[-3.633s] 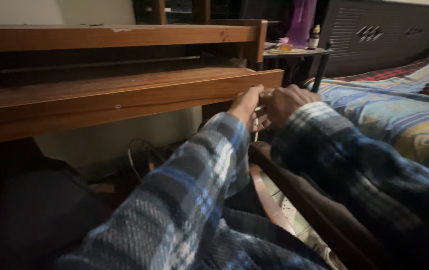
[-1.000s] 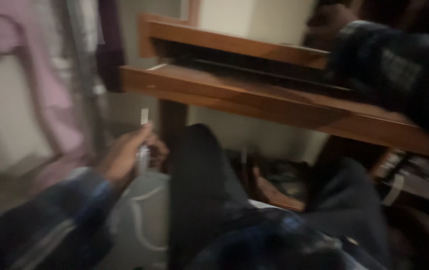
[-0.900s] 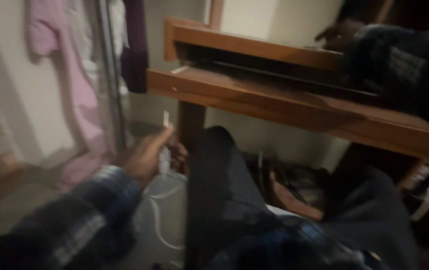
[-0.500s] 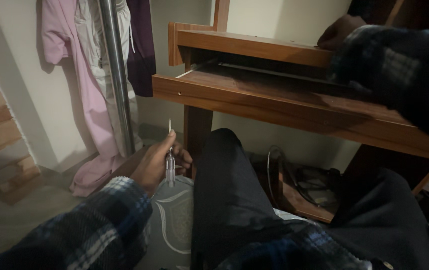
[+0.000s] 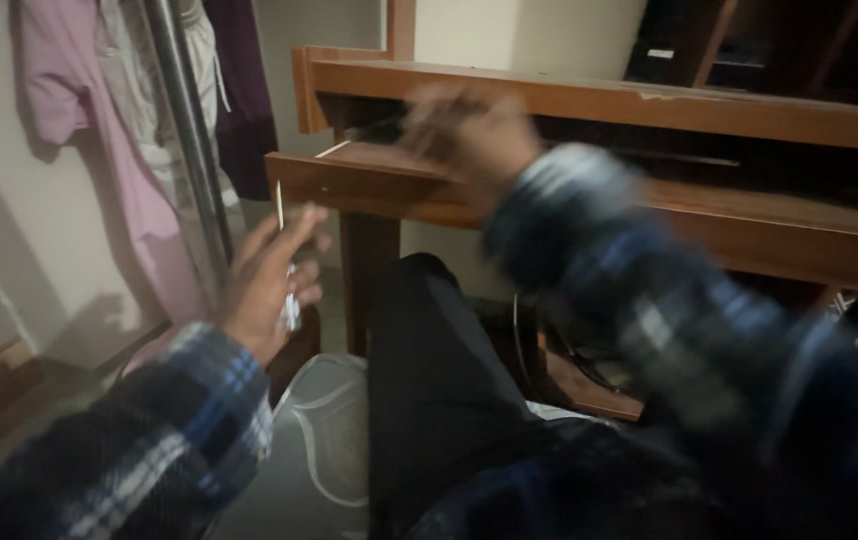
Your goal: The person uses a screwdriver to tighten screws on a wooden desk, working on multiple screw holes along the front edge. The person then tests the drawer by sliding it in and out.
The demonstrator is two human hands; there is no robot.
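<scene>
At the upper left of the frame, pink and pale garments [image 5: 99, 110] hang against the wall beside a metal pole [image 5: 189, 150], with a dark purple one [image 5: 244, 90] further in. Just right of the pole, in the left middle of the frame, the left hand [image 5: 269, 285] is raised, its plaid sleeve [image 5: 149, 450] running down to the lower left corner. Its grip is closed loosely around a small thin object [image 5: 287, 290], pale and narrow, with a slim end poking up above the fingers; what it is I cannot tell. The thing sits in the air, near the left corner of the wooden table [image 5: 369, 185] but not touching it.

Right of centre, the right hand [image 5: 469, 130] is a blur at the table's sliding shelf [image 5: 649, 215]; whether its grip is open or shut I cannot tell.

My worry is the light hold on the left: the fingers are partly spread, so the thin object could slip and drop onto the grey patterned cushion [image 5: 324, 450] or the dim floor. The fast-moving right hand could also knock the shelf edge.

The dark-trousered knee [image 5: 429, 370] rises in the middle, crowding the space under the table, where looping cables [image 5: 549, 350] lie.
</scene>
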